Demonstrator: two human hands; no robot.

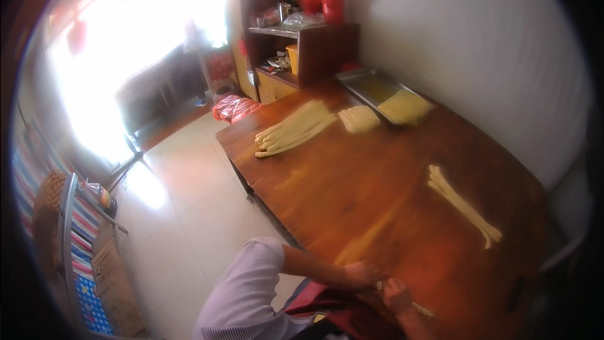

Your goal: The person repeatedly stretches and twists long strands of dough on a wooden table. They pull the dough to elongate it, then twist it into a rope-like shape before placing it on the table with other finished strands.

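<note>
My left hand [363,274] and my right hand [396,293] are close together at the near edge of the wooden table [349,198]. Between their fingers shows a small bit of pale dough, and a thin strand of dough [422,310] lies beside my right wrist. Both hands' fingers are bent; my right hand pinches the dough, while the grip of my left is partly hidden. To the right lie a few long dough strips [465,208] side by side. Farther off are a row of long dough strips [297,127] and a folded bundle of dough strips [359,119].
A metal tray [370,86] at the wall side has a yellowish dough slab [405,106] at its near end. Behind the table stands a dark wooden cabinet [325,52] with a red flask [333,0]. A red plastic bag [236,108] is by the table's far left corner.
</note>
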